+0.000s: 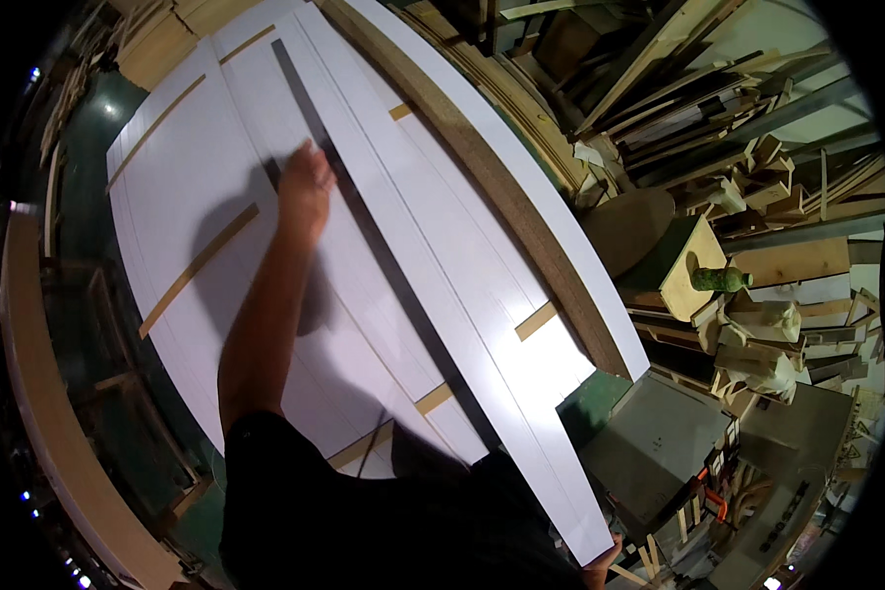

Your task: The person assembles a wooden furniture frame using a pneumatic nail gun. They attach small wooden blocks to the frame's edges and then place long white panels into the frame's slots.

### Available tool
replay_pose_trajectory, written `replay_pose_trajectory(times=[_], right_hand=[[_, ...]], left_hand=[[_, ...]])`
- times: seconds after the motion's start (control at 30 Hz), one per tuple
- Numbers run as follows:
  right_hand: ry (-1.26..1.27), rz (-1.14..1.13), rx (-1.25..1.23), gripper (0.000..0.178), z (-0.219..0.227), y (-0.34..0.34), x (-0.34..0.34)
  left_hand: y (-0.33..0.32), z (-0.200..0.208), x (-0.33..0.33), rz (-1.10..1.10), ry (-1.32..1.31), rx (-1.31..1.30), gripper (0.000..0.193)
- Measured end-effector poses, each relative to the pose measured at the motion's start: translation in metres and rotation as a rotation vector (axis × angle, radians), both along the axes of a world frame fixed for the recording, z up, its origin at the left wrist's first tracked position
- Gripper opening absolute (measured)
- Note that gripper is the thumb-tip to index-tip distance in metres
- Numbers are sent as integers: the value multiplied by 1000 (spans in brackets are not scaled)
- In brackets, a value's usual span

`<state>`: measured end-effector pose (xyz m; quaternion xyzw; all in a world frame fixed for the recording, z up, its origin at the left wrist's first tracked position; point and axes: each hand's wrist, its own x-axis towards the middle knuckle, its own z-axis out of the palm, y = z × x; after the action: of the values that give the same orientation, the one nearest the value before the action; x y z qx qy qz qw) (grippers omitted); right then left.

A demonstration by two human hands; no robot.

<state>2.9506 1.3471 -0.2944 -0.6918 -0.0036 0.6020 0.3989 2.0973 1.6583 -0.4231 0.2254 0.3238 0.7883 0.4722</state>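
Observation:
A stack of large white panels (197, 197) lies flat in front of me, with thin wooden spacers (199, 267) between the layers. A long white strip (462, 324) runs across the stack beside a dark gap (403, 295). My left hand (305, 189) is stretched far out and rests on the top panel at the edge of that gap, back of the hand up, fingers hidden. My right hand (602, 567) is at the lower edge of the view, gripping the near end of the long white strip.
A thick brown-edged board (521, 206) lies along the right side of the stack. Right of it are piled timber offcuts (718, 108), a wooden box with a green bottle (720, 279) and grey machines (659, 442). A green floor (98, 118) and a curved wooden edge (49, 413) lie to the left.

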Motion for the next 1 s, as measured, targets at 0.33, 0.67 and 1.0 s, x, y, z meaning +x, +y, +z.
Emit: replay_pose_trajectory(times=[0.33,0.67,1.0], right_hand=[[-34,91,-6,62,41,4,21],[-33,125,-12,61,49,2,10],[-3,184,-2,61,48,19,5]], left_hand=[[-17,85,135,62,-386,-451,79],[9,78,128,139,-330,-445,98],[-12,121,158,98,-376,-400,88]])
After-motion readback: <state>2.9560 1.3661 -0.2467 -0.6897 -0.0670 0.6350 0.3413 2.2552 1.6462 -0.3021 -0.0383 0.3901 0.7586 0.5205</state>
